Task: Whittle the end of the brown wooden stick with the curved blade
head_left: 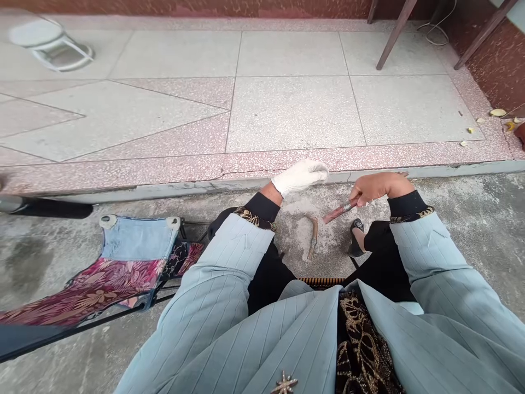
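Fingers of my bare right hand (371, 187) clamp the reddish-brown stick (339, 211) — one up, the second stick (314, 239) unheld on the concrete (471, 219); whether my gloved left hand (302, 175) closes, I cannot tell.

Apparently a home's porch (287, 52), terrazzo floor (291, 112), rough concrete ground (471, 205), white stool (36, 34), fabric reclining chair (123, 273)

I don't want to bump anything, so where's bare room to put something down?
There's a wide bare patch on the tiled floor, beyond the step edge, between the white stool and the brown furniture legs. It's crowded nearer: a bent piece lies on the concrete by the shoe, the right hand grips a stick, and the gloved left hand is close.
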`<act>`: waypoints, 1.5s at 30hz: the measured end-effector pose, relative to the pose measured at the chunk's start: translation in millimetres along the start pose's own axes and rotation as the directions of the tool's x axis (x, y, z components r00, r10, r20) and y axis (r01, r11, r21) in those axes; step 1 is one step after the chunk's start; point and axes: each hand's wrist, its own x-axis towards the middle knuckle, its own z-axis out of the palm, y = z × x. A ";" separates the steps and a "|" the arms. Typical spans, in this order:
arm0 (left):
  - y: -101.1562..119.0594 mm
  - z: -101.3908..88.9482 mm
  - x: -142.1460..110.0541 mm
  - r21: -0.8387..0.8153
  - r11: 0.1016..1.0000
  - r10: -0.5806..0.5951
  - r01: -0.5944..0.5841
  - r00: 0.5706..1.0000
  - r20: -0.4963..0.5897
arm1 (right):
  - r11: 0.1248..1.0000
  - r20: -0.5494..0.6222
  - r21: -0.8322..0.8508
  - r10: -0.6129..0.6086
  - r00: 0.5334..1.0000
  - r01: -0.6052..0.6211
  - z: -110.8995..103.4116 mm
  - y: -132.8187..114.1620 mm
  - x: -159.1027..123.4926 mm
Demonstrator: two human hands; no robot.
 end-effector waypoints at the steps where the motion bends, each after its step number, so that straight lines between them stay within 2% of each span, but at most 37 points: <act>1: -2.0 -2.0 1.0 0.021 1.000 -0.021 0.021 0.999 -0.038 | 0.985 -0.006 0.114 -0.127 0.992 0.127 -0.1 0.7 -6.6; 2: -4.1 -3.1 2.1 0.040 0.998 -0.037 0.040 0.996 -0.076 | 0.944 -0.070 0.220 -0.238 0.969 0.248 -0.6 1.7 -13.5; 3: -6.1 -3.0 3.1 0.052 0.997 -0.046 0.052 0.993 -0.106 | 0.886 -0.192 0.300 -0.308 0.932 0.354 -1.4 2.8 -20.1; 4: -7.9 -1.7 4.0 0.052 0.997 -0.047 0.053 0.992 -0.117 | 0.824 -0.359 0.351 -0.320 0.877 0.445 -2.3 4.1 -25.4; 5: -9.1 0.8 4.5 0.028 0.999 -0.044 0.047 0.993 -0.112 | 0.768 -0.537 0.374 -0.278 0.797 0.520 -3.4 5.4 -28.7; 6: -9.7 4.2 4.8 -0.024 0.999 -0.037 0.035 0.995 -0.091 | 0.724 -0.693 0.375 -0.196 0.694 0.579 -4.6 6.8 -29.3; 8: -9.0 12.0 4.3 -0.160 0.987 -0.009 0.007 1.000 -0.014 | 0.683 -0.865 0.367 0.002 0.502 0.631 -7.0 9.4 -22.6; 9: -7.9 15.5 3.6 -0.209 0.978 0.014 -0.007 0.999 0.035 | 0.699 -0.889 0.379 0.093 0.448 0.607 -8.1 10.7 -16.4; 10: -6.7 18.3 2.6 -0.236 0.971 0.040 -0.020 0.996 0.078 | 0.742 -0.889 0.398 0.168 0.425 0.539 -9.1 12.0 -9.4; 12: -4.2 20.5 0.5 -0.217 0.975 0.080 -0.050 0.988 0.133 | 0.872 -0.866 0.400 0.260 0.426 0.280 -10.6 13.9 3.6; 14: -2.8 18.5 -1.4 -0.169 0.984 0.087 -0.064 0.987 0.133 | 0.956 -0.836 0.293 0.274 0.476 -0.035 -10.9 14.2 11.6; 15: -2.6 16.6 -2.1 -0.148 0.987 0.082 -0.064 0.990 0.118 | 0.964 -0.809 0.208 0.264 0.526 -0.165 -10.5 13.3 13.6; 17: -2.9 12.4 -3.2 -0.085 0.995 0.067 -0.060 0.994 0.091 | 0.943 -0.705 0.043 0.263 0.659 -0.330 -8.4 9.3 15.5; 19: -3.3 9.4 -3.8 -0.006 0.998 0.059 -0.059 0.995 0.084 | 0.925 -0.527 -0.090 0.271 0.806 -0.370 -4.8 3.0 16.7; 21: -3.7 7.9 -4.2 0.037 0.997 0.067 -0.071 0.993 0.097 | 0.943 -0.310 -0.167 0.226 0.924 -0.287 -0.7 -3.2 17.9; 22: -4.0 7.6 -4.2 0.038 0.997 0.068 -0.073 0.992 0.108 | 0.963 -0.198 -0.168 0.178 0.964 -0.212 1.1 -5.5 17.8; 24: -4.9 7.4 -4.0 -0.004 0.998 0.056 -0.056 0.991 0.118 | 0.997 -0.011 -0.074 0.028 1.000 -0.029 3.1 -7.1 13.8; 25: -5.5 7.5 -3.6 -0.039 0.999 0.041 -0.037 0.993 0.113 | 0.997 0.036 0.016 -0.072 0.997 0.071 3.1 -6.4 9.5; 26: -6.1 7.8 -3.2 -0.079 0.997 0.020 -0.012 0.995 0.103 | 0.978 0.032 0.119 -0.175 0.984 0.170 2.5 -4.7 3.6; 27: -6.5 8.5 -2.8 -0.131 0.991 -0.005 0.017 0.996 0.090 | 0.938 -0.032 0.218 -0.269 0.963 0.269 1.3 -2.5 -3.5; 28: -6.6 9.8 -2.3 -0.199 0.979 -0.027 0.042 0.997 0.078 | 0.883 -0.161 0.299 -0.326 0.932 0.361 -0.2 0.0 -11.0; 29: -6.4 11.7 -1.9 -0.283 0.957 -0.042 0.060 0.997 0.070 | 0.829 -0.332 0.349 -0.326 0.885 0.436 -1.9 2.4 -18.2; 31: -4.9 17.0 -1.3 -0.472 0.879 -0.042 0.069 0.997 0.068 | 0.742 -0.647 0.383 -0.210 0.733 0.551 -5.0 5.9 -28.3; 33: -2.7 23.5 -1.1 -0.623 0.780 -0.012 0.053 0.997 0.070 | 0.689 -0.810 0.392 -0.055 0.584 0.609 -6.9 7.1 -30.3; 34: -1.8 26.7 -1.1 -0.663 0.747 0.000 0.052 0.997 0.077 | 0.676 -0.843 0.398 0.004 0.537 0.620 -7.5 7.2 -28.6; 36: -1.0 32.2 -1.0 -0.683 0.726 -0.009 0.082 0.994 0.110 | 0.676 -0.872 0.404 0.081 0.483 0.616 -8.4 7.3 -22.0; 39: -2.0 37.6 -0.8 -0.646 0.750 -0.058 0.140 0.987 0.147 | 0.718 -0.899 0.386 0.150 0.412 0.580 -10.8 11.4 -12.2; 41: -2.5 39.0 -1.3 -0.603 0.784 -0.085 0.149 0.987 0.134 | 0.743 -0.913 0.375 0.191 0.361 0.554 -12.9 17.4 -8.5; 43: -0.8 38.1 -2.6 -0.544 0.829 -0.076 0.131 0.990 0.123 | 0.782 -0.913 0.380 0.233 0.334 0.494 -14.4 24.4 -6.4; 45: 3.6 34.9 -4.7 -0.466 0.879 -0.044 0.103 0.990 0.135 | 0.858 -0.906 0.377 0.262 0.334 0.350 -14.9 29.1 -3.9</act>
